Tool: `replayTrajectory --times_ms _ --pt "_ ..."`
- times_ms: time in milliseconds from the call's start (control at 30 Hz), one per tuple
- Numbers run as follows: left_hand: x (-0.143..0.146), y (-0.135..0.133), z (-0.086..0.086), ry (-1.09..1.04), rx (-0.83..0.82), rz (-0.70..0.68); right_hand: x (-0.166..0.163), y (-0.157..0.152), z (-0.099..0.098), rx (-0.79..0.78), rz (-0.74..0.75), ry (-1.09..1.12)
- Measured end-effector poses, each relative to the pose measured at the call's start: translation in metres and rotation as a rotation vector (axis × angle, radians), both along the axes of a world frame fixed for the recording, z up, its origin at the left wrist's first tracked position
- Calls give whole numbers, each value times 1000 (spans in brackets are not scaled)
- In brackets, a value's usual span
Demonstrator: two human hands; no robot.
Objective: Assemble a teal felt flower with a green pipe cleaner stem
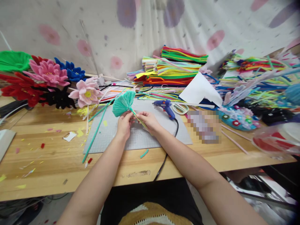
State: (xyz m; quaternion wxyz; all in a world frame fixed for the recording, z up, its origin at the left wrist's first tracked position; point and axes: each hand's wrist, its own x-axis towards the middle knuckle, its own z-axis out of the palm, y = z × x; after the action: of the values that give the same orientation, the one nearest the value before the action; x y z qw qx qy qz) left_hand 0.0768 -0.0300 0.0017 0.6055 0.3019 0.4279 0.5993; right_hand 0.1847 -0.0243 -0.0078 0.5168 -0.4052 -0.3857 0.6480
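Note:
A teal fan-shaped leaf point(122, 104) made of pipe cleaners, on a thin stem point(142, 122), is held up over the grey cutting mat point(140, 142). My left hand point(125, 122) pinches the stem right under the leaf's base. Just to the right, my right hand point(147, 121) has its fingers closed round the lower stem. Part of the stem is hidden by the fingers. Long teal pipe cleaners point(96, 137) lie along the mat's left side. A short teal piece point(144, 153) rests on the wood in front of the mat.
A blue glue gun point(164, 107) with a black cord lies at the mat's right, beside scissors point(180, 108). Pipe-cleaner bundles point(173, 75) are stacked behind. Fuzzy flowers point(86, 92) stand at the left. Scraps dot the wooden table point(47, 175). A clear tub point(276, 139) is far right.

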Motion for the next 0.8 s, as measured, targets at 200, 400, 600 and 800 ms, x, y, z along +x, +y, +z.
replayTrajectory --times_ms 200,400,600,800 --pt "-1 2 -2 81 -1 70 -2 0 -2 11 -27 -52" --pt "-1 5 -8 106 -4 103 -2 1 -4 47 -36 -111" --pt "-1 6 -9 148 4 141 -3 1 -6 55 -47 -147" --pt "0 4 -7 176 4 162 -4 0 -6 63 -64 -194"
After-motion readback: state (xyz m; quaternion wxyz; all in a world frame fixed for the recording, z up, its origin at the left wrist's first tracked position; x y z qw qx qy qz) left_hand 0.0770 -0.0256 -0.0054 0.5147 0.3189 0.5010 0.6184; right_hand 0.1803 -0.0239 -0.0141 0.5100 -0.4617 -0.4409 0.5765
